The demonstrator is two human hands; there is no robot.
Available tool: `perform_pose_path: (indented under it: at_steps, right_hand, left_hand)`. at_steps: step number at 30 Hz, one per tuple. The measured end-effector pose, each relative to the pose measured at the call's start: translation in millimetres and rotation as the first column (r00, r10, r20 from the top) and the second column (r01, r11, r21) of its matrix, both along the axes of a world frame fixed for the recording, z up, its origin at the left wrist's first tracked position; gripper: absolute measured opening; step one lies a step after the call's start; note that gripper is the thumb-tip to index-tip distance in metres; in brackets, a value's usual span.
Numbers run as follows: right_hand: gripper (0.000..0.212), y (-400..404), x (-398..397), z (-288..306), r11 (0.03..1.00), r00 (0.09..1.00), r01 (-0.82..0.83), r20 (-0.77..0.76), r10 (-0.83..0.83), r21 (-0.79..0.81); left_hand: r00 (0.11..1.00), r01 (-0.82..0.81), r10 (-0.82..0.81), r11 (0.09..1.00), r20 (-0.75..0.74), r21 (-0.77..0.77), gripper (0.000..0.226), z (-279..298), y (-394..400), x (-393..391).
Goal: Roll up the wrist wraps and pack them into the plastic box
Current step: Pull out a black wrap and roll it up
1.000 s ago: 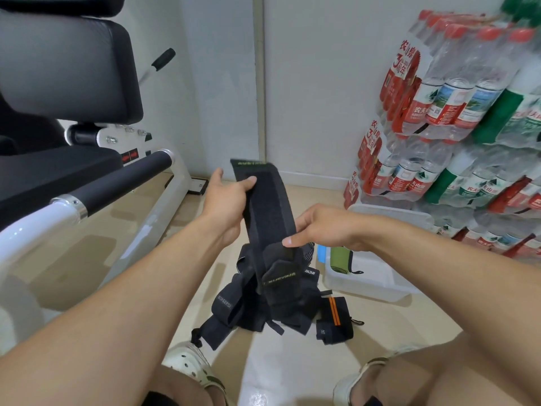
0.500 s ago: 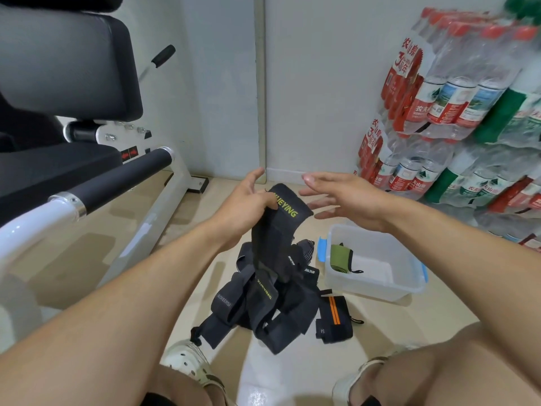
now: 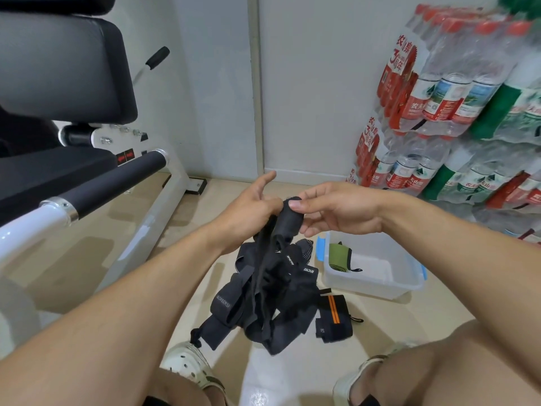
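A black wrist wrap (image 3: 288, 222) is partly rolled at its top end, with the rest hanging down. My right hand (image 3: 333, 209) pinches the roll from the right with thumb and fingers. My left hand (image 3: 248, 212) holds the wrap from the left, index finger sticking out. Below lies a pile of black wraps (image 3: 272, 300) on the floor. A rolled black wrap with an orange stripe (image 3: 333, 317) lies beside it. The clear plastic box (image 3: 377, 276) with blue latches sits to the right, holding a rolled green wrap (image 3: 338, 256).
A white-framed gym machine (image 3: 87, 189) with black pads fills the left. Shrink-wrapped packs of water bottles (image 3: 456, 112) are stacked on the right against the wall. My two feet in light clogs (image 3: 190, 367) are at the bottom on the tiled floor.
The wrap was held stretched out, then its top end got folded over and rolled. My right hand has moved in from above and now pinches the roll.
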State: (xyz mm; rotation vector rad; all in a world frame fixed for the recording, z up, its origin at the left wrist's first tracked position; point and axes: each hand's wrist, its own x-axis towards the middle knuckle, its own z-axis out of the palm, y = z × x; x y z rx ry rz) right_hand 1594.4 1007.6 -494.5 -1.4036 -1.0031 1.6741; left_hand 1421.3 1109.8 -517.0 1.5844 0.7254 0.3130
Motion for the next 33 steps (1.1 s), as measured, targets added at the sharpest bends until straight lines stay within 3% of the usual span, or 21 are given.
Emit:
perform_pose_path:
  at_steps: [3, 6, 10, 12, 14, 16, 17, 19, 21, 23, 33]
  right_hand:
    - [0.045, 1.9, -0.4, 1.0, 0.991, 0.991, 0.13, -0.033, -0.129, 0.038]
    - [0.041, 6.6, -1.9, -0.2, 0.931, 0.933, 0.354, -0.101, -0.345, 0.086]
    - [0.039, 8.9, -5.3, -0.1, 0.862, 0.862, 0.496, -0.185, -0.473, 0.106]
    - [0.03, 7.8, -7.9, 0.8, 0.86, 0.87, 0.49, -0.145, -0.472, 0.144]
    - [0.025, 6.3, -7.7, 1.0, 0.845, 0.861, 0.459, 0.098, -0.5, 0.276]
    - [0.037, 5.3, -6.2, 2.6, 0.807, 0.731, 0.396, 0.381, -0.566, 0.439]
    - [0.044, 5.1, -5.1, 3.2, 0.791, 0.683, 0.369, 0.435, -0.587, 0.488]
    - [0.05, 3.9, -2.1, 4.0, 0.813, 0.701, 0.281, 0.47, -0.537, 0.51]
    - [0.045, 2.4, 0.4, 1.2, 0.854, 0.756, 0.175, 0.49, -0.435, 0.489]
    - [0.041, 1.8, 2.6, -4.1, 0.856, 0.753, 0.121, 0.515, -0.409, 0.503]
    - [0.027, 4.9, -2.3, -11.6, 0.773, 0.757, 0.198, 0.407, -0.511, 0.603]
  left_hand:
    - [0.988, -0.112, 0.112, 0.994, 0.104, -0.004, 0.07, 0.7, 2.5, -0.3]
    - [0.976, -0.119, 0.138, 0.986, 0.171, -0.113, 0.036, 9.0, 2.3, -4.3]
    - [0.977, -0.081, 0.078, 0.997, 0.2, 0.005, 0.026, 4.1, -4.2, -4.9]
    - [0.972, -0.121, 0.108, 0.991, 0.206, 0.05, 0.023, 2.7, -4.5, -3.8]
    - [0.97, -0.125, 0.114, 0.991, 0.216, 0.039, 0.021, 4.3, -3.6, -3.7]
    - [0.971, -0.117, 0.11, 0.993, 0.212, 0.023, 0.021, 6.5, -3.2, -4.1]
    - [0.973, -0.105, 0.1, 0.994, 0.21, 0.014, 0.021, 7.0, -3.2, -4.3]
    - [0.975, -0.076, 0.076, 0.997, 0.211, -0.005, 0.019, 7.2, -3.5, -4.7]
    - [0.975, -0.055, 0.061, 0.998, 0.213, -0.035, 0.018, 7.3, -3.7, -4.8]
    - [0.974, -0.035, 0.05, 0.997, 0.222, -0.07, 0.021, 7.6, -4.5, -4.7]
    - [0.982, -0.022, 0.058, 0.979, 0.178, -0.202, 0.039, 11.0, -9.1, 1.4]
